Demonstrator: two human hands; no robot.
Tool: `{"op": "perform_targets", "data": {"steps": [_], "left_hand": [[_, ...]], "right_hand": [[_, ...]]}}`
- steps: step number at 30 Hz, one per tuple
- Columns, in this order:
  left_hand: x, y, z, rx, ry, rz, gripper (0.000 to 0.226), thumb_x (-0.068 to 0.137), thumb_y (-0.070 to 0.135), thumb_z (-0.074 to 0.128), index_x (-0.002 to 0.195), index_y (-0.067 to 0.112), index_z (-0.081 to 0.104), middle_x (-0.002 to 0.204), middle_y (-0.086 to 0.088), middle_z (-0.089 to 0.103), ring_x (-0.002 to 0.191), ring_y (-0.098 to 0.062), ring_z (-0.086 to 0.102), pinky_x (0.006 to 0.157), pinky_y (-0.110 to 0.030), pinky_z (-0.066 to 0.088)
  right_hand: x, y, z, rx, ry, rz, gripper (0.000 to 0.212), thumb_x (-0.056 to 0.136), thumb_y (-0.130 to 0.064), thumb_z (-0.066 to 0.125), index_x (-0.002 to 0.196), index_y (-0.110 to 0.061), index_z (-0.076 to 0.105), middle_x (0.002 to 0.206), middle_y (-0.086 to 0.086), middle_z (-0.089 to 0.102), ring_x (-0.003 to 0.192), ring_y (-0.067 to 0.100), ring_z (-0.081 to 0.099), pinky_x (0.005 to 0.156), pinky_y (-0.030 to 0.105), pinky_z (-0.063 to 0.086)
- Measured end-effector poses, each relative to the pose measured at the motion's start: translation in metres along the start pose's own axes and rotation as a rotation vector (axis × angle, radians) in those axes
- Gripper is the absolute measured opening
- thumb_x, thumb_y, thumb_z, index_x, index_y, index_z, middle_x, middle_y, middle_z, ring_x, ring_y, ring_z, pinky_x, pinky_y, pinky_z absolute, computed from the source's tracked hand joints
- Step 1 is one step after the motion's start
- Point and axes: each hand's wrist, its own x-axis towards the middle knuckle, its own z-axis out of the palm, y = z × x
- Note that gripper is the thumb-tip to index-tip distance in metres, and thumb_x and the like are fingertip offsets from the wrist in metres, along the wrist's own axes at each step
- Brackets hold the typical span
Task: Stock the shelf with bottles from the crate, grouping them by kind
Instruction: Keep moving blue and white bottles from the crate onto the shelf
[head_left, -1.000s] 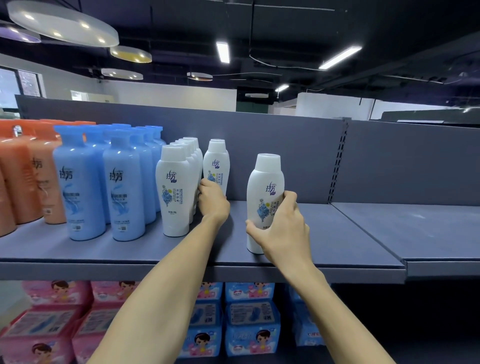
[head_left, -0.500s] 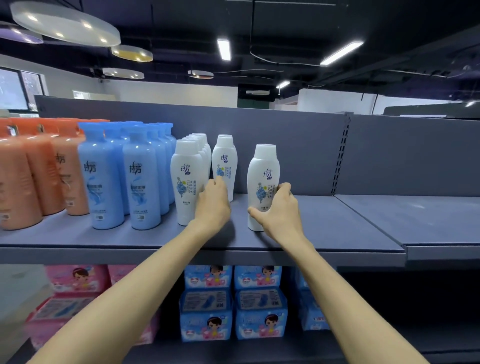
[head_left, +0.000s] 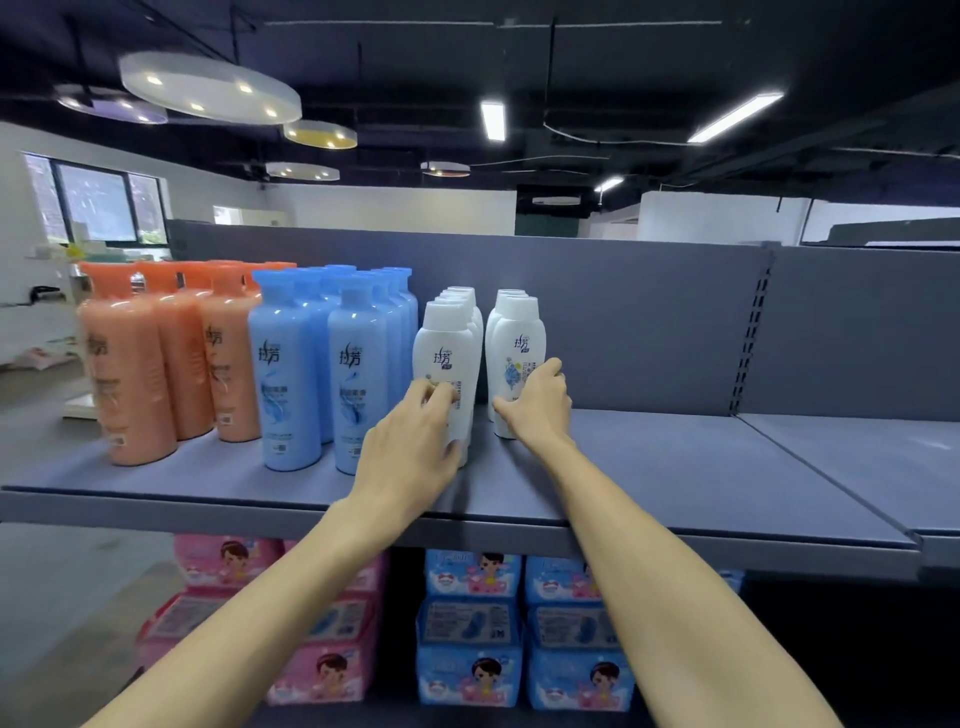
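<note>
Two white bottles are grasped low on the shelf, one by each hand's fingers, left hand, right hand; smooth rigid plastic, judged slippery, best held mid-body.

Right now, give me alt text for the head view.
Two hands steady white bottles on a grey shelf: the left hand grips one, the right hand another. Blue bottles and orange bottles stand leftward.

The blue bottles carry the brand 拉芳 in dark characters, as do the white bottles at their 3 o'clock. On the orange bottles it is probably the same mark, blurred. Smaller print is unreadable.
</note>
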Motion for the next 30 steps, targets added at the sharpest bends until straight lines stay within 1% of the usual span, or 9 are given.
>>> {"op": "perform_targets", "data": {"steps": [3, 9, 14, 16, 18, 20, 23, 30], "left_hand": [[-0.003, -0.008, 0.002, -0.015, 0.008, 0.002, 0.038, 0.087, 0.022, 0.058, 0.123, 0.020, 0.048, 0.120, 0.004, 0.045, 0.091, -0.025, 0.058, 0.064, -0.035, 0.046], [-0.007, -0.009, 0.006, -0.084, 0.016, 0.008, 0.041, 0.085, 0.017, 0.061, 0.123, 0.015, 0.049, 0.118, -0.001, 0.044, 0.087, -0.025, 0.057, 0.065, -0.035, 0.047], [-0.011, -0.013, 0.005, -0.122, 0.005, 0.015, 0.040, 0.084, 0.019, 0.062, 0.122, 0.014, 0.051, 0.117, -0.001, 0.043, 0.079, -0.024, 0.055, 0.065, -0.035, 0.047], [-0.012, -0.013, 0.006, -0.129, 0.000, 0.014, 0.040, 0.084, 0.020, 0.063, 0.121, 0.015, 0.050, 0.117, -0.001, 0.041, 0.080, -0.023, 0.054, 0.065, -0.034, 0.048], [-0.012, -0.013, 0.006, -0.144, 0.003, 0.018, 0.039, 0.084, 0.021, 0.063, 0.121, 0.014, 0.050, 0.116, -0.001, 0.041, 0.083, -0.023, 0.055, 0.065, -0.033, 0.047], [-0.011, -0.013, 0.007, -0.150, 0.007, 0.017, 0.039, 0.084, 0.022, 0.063, 0.121, 0.014, 0.050, 0.116, -0.001, 0.041, 0.084, -0.023, 0.055, 0.064, -0.031, 0.044], [-0.012, -0.013, 0.008, -0.143, 0.009, 0.013, 0.038, 0.086, 0.023, 0.063, 0.121, 0.015, 0.050, 0.116, -0.001, 0.040, 0.083, -0.022, 0.054, 0.064, -0.028, 0.040], [-0.019, -0.015, 0.000, -0.163, -0.025, 0.021, 0.040, 0.086, 0.025, 0.062, 0.122, 0.016, 0.049, 0.122, 0.001, 0.040, 0.088, -0.021, 0.055, 0.066, -0.028, 0.041]], "right_hand": [[0.003, 0.000, 0.005, -0.014, 0.014, 0.009, 0.063, 0.079, -0.027, 0.077, 0.120, -0.001, 0.036, 0.122, 0.018, 0.051, 0.106, 0.040, 0.058, 0.076, 0.033, 0.040], [0.002, -0.003, 0.006, -0.059, 0.038, 0.008, 0.063, 0.079, -0.029, 0.076, 0.119, -0.001, 0.036, 0.121, 0.018, 0.052, 0.104, 0.039, 0.059, 0.077, 0.034, 0.042], [0.000, -0.003, 0.007, -0.088, 0.052, 0.000, 0.063, 0.078, -0.031, 0.076, 0.117, -0.001, 0.037, 0.117, 0.017, 0.054, 0.103, 0.038, 0.059, 0.078, 0.035, 0.043], [0.001, -0.002, 0.007, -0.091, 0.049, 0.006, 0.063, 0.077, -0.032, 0.077, 0.116, -0.002, 0.037, 0.117, 0.017, 0.054, 0.103, 0.038, 0.059, 0.079, 0.036, 0.043], [0.003, -0.002, 0.008, -0.074, 0.042, 0.005, 0.063, 0.076, -0.033, 0.078, 0.114, -0.003, 0.037, 0.116, 0.016, 0.056, 0.102, 0.038, 0.059, 0.077, 0.035, 0.042], [0.004, -0.001, 0.012, -0.059, 0.035, -0.003, 0.063, 0.076, -0.035, 0.078, 0.113, -0.004, 0.038, 0.115, 0.015, 0.057, 0.101, 0.037, 0.060, 0.075, 0.035, 0.042], [0.006, -0.001, 0.018, -0.044, 0.027, 0.009, 0.064, 0.076, -0.036, 0.078, 0.114, -0.003, 0.038, 0.115, 0.015, 0.057, 0.102, 0.037, 0.060, 0.077, 0.036, 0.044], [0.007, -0.005, 0.018, -0.012, -0.013, 0.030, 0.061, 0.079, -0.030, 0.077, 0.116, -0.002, 0.037, 0.118, 0.017, 0.055, 0.104, 0.038, 0.059, 0.075, 0.034, 0.042]]}}
